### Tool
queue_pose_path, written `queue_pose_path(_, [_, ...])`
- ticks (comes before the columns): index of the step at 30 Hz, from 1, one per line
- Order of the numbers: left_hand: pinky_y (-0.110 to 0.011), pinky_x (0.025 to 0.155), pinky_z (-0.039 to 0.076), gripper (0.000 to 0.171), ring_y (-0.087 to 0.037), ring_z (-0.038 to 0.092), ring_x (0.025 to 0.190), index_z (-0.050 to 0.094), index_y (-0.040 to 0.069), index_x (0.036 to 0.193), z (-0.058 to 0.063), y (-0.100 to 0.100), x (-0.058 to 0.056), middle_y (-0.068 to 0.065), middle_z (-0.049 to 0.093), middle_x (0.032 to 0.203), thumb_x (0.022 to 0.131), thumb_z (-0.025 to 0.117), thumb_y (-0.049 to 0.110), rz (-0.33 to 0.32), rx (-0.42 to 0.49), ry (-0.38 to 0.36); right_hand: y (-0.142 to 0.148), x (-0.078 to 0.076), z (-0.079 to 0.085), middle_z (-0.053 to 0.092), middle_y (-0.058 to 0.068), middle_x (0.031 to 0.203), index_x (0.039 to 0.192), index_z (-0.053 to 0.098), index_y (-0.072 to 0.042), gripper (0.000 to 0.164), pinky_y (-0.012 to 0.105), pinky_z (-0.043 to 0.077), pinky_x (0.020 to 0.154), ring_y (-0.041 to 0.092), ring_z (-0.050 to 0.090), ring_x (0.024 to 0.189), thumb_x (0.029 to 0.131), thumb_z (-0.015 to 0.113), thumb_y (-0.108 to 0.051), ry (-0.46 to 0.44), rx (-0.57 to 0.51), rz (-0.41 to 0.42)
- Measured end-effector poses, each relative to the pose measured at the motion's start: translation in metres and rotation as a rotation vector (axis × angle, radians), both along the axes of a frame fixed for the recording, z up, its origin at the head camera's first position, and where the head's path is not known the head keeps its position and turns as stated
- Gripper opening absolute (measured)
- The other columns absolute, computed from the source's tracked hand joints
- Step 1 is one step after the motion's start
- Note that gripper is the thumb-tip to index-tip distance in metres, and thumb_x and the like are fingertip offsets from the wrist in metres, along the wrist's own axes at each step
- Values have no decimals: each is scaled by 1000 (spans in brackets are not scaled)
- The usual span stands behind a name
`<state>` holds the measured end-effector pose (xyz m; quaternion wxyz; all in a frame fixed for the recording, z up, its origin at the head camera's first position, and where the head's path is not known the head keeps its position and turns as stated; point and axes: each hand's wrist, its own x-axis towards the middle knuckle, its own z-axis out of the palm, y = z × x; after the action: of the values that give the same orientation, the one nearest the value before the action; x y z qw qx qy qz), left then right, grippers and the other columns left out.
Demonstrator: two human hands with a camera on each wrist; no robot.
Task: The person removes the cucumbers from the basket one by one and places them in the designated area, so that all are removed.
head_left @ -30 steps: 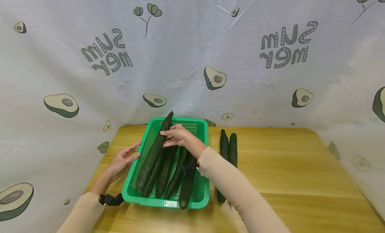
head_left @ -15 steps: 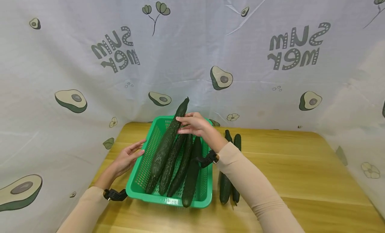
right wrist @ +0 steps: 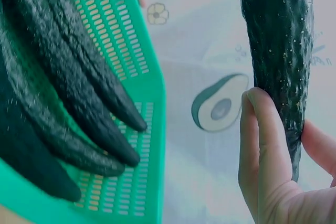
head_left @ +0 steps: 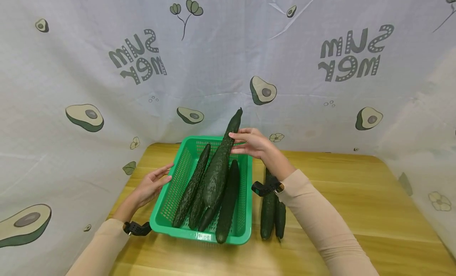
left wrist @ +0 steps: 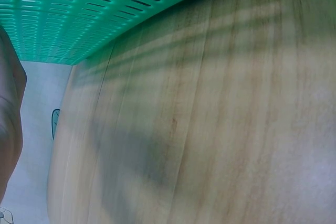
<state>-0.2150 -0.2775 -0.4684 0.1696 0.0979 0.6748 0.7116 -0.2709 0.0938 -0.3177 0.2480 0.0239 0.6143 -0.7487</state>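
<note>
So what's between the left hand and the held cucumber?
Head view, from left hand to held cucumber: basket wall, then a second cucumber, then a third, partly hidden by the held one.

Head cam's bright and even for me; left wrist's soft, fuzzy shadows plus pale glare on my bench [left wrist: 247,124].

backdrop [head_left: 221,62] reads "summer" 2 times, mirrored

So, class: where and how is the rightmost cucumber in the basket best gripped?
Probably round the middle of the rightmost cucumber, from above and right: it lies lengthwise, with a gap to its right inside the basket, while other cucumbers crowd its left.
</note>
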Motion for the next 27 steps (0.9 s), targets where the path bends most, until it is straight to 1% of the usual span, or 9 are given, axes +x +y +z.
queue_pose_path(2, [-16,44,33,64,-2,32,45,23,5,159,0,0,0,-22,17,156,104,56,14,2,-5,1,6,0,0,12,30,159,159,4,-1,76,32,58,77,48,31,140,103,55,-8,4,1,-3])
queue_pose_path(5, [-16,44,33,63,-3,32,45,25,7,159,-1,-1,1,-21,21,154,104,56,14,8,-13,-4,15,1,-3,8,30,159,159,1,0,77,30,58,76,48,28,141,104,54,-8,12,-1,1])
queue_pose_path(9, [-16,44,33,62,-3,32,45,27,9,159,-2,-1,1,-20,24,152,104,56,14,11,-22,-9,29,3,-8,4,30,160,158,-3,1,77,30,57,79,48,26,142,105,52,-9,20,12,13])
queue_pose_path(16, [-15,44,32,62,-2,33,47,29,10,158,1,0,0,-20,23,153,104,57,15,13,-26,-11,55,9,-16,-2,31,160,158,-7,1,76,33,54,90,49,19,144,106,48,-10,31,35,23])
queue_pose_path(19, [-15,45,32,61,-2,33,47,29,9,158,2,0,-1,-21,22,154,104,57,15,11,-25,-10,67,14,-19,-2,32,159,157,-8,2,76,32,55,88,50,20,143,107,47,-10,31,51,22])
queue_pose_path(23, [-16,45,33,62,-2,33,48,29,9,158,2,-1,-2,-22,18,157,104,57,14,3,-19,-5,83,20,-24,-1,34,158,157,-9,4,76,28,57,80,51,21,142,107,47,-11,29,70,26])
queue_pose_path(27, [-16,45,33,62,-2,33,48,28,9,159,3,-1,-1,-22,16,158,104,57,13,-2,-10,-2,100,26,-30,-5,34,158,156,-11,4,77,26,57,79,52,18,142,107,46,-13,30,82,38])
